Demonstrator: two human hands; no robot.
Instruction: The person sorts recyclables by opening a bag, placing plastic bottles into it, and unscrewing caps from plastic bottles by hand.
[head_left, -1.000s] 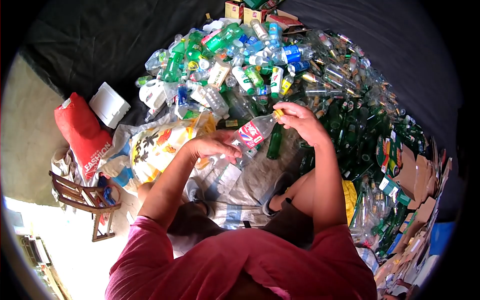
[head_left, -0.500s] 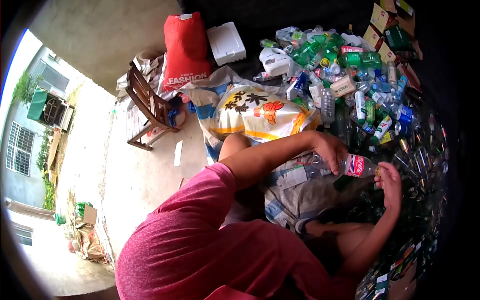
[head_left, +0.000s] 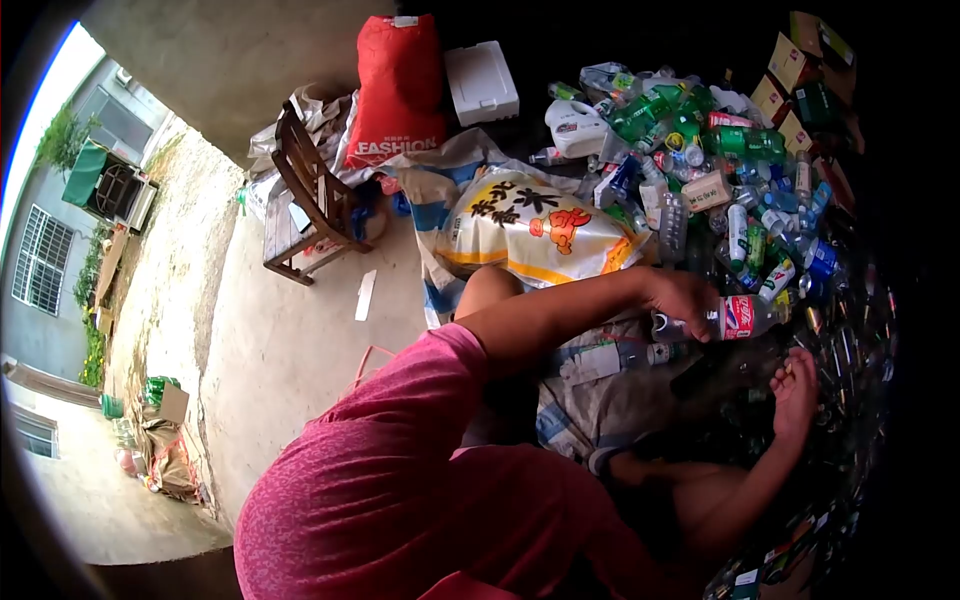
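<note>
My left hand (head_left: 682, 302) is wrapped round a clear plastic bottle (head_left: 738, 316) with a red label, held sideways with its neck to the right. Below and right of the bottle's neck, apart from it, is my right hand (head_left: 795, 392). Its fingers are curled together, with a small yellowish thing at the tips, too small to make out. Another clear bottle (head_left: 632, 353) lies on the sacking under my left hand. A printed white and yellow sack (head_left: 530, 228) lies beyond my left forearm.
A heap of plastic bottles (head_left: 750, 225) spreads beyond my hands, with glass bottles to the right. Cardboard boxes (head_left: 788, 62) stand at the top right. Left of the heap are a white foam box (head_left: 482, 84), a red bag (head_left: 398, 95) and a wooden chair (head_left: 308, 190).
The view has swung left. My right hand has come away from the bottle's neck and moved down; the yellow cap no longer shows on the neck. My left hand still holds the bottle.
</note>
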